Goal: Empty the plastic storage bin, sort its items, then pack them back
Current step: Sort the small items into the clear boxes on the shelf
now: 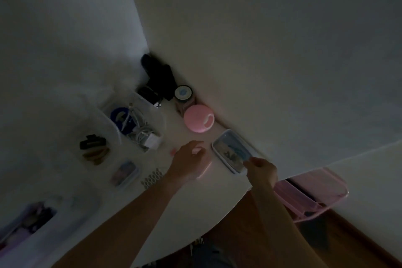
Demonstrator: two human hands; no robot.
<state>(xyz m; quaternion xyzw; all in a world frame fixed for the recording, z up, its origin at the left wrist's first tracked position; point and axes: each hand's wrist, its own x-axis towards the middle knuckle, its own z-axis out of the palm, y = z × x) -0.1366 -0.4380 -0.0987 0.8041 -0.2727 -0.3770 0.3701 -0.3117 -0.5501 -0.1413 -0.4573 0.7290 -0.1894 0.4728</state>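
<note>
Storage bin (139, 124), clear plastic, sits left of centre on the white table (217, 198), and it isn't emptied yet: a tangle of white cables, a charger block and something blue are inside it.

Sorted bits are spread around it. Dark hair clips (93, 148) lie to its left, a small clear case (125, 173) nearer the camera, a pink round case (199, 118) to its right against the wall, and a round tin (183, 92) beyond that.

Right hand (260, 168) is pinching the near corner of a flat rectangular box (231, 150) that lies along the wall, thumb and fingers curled on its edge. Left hand (189, 159) hovers just left of that box, fingers loosely curled; something pale pink shows at the fingertips, but whether it's gripped I cannot tell in this dim, blurred view.

Now the risks. That pinch catches only one corner, so if the box is lifted from there it would likely tilt, and any loose lid could slip and spill the contents. The box lies close to the right-hand table edge, with a pink bin or lid (311, 193) on the floor below; a sideways drag could send it over. The left hand's reach also passes near small pieces (152, 177) by the wrist, which a forearm sweep might scatter.
</note>
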